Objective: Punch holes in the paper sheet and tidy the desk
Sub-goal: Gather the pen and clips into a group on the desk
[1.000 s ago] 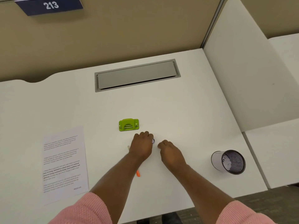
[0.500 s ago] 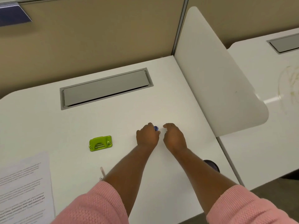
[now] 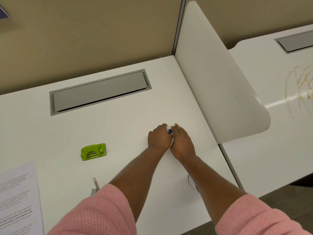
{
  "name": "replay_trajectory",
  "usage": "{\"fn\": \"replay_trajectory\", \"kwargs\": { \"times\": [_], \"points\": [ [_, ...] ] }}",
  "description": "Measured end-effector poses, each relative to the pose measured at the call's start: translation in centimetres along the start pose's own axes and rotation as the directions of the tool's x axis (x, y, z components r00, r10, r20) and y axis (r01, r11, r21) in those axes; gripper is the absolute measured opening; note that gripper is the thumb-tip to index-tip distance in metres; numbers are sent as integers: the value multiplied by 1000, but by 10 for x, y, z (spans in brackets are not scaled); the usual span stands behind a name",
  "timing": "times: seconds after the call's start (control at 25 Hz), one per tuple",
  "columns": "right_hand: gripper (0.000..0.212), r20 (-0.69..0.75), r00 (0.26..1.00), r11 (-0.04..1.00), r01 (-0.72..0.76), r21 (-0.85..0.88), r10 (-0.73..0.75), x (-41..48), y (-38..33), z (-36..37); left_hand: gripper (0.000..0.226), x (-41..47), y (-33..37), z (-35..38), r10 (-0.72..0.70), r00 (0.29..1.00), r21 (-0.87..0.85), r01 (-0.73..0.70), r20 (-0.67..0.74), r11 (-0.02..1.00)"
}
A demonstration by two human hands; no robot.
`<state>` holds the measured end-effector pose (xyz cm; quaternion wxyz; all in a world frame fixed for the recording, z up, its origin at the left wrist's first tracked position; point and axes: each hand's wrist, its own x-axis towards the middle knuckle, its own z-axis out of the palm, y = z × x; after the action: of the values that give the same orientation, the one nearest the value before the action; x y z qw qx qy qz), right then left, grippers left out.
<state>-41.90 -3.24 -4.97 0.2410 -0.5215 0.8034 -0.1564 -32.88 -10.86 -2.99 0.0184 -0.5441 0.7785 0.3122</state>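
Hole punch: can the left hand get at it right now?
Probably yes: the hole punch lies in the open, left of the left hand, with only bare desk between. But that hand seems to grip a small blue thing, so it must drop that first.

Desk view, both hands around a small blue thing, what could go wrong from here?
The small blue thing pokes from the left hand's grip, with the right hand close beside it; a fumbled pass could drop it. The left pink sleeve covers the lower end of a pen and might drag it. A black rim peeks out beside the right forearm and could get knocked.
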Motion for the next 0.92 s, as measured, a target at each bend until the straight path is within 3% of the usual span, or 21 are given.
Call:
{"fn": "replay_trajectory", "kwargs": {
  "times": [0.12,0.28,0.6,0.92],
  "points": [
    [59,5,1000,998,-31,-46,31,-8,-8,-4,55,-19,-16,-8,26,1000,82,-25,-13,996],
    [61,12,999,994,32,-109,-30,-28,-26,-3,68,-53,-46,-18,48,997,151,-39,-55,988],
    [78,66,987,948,162,-275,-150,-79,-63,14,87,-118,-111,-44,92,991,246,-66,-96,967],
    [86,124,964,918,263,-296,-237,-134,-111,71,91,-199,-199,-53,108,978,308,-49,-179,950]
  ]
}}
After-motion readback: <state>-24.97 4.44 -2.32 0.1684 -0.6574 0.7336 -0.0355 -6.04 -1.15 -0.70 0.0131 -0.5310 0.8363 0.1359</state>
